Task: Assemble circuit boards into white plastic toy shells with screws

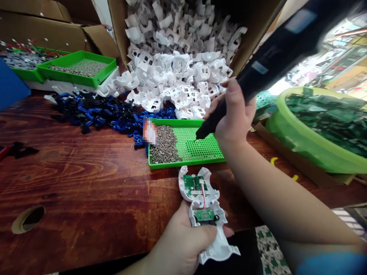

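Note:
My left hand (186, 233) grips a white plastic housing (219, 242) at the table's front edge, thumb across its lower part. Inside the housing sit an upper circuit board (191, 184) and a lower circuit board (204, 215), joined by red and white wires. My right hand (233, 114) is wrapped round a black electric screwdriver (255, 72), its tip pointing down and left. That tip is over a green perforated tray (197, 123), right of a heap of small screws (163, 147). The fingers behind the screwdriver are partly hidden.
White plastic housings (177, 68) spill from a cardboard box (119, 26) at the back. Blue and black plastic parts (100, 112) lie left of the tray. A green basin (315, 149) of circuit boards stands right. Another green tray (100, 78) sits back left. The table has a hole (28, 220).

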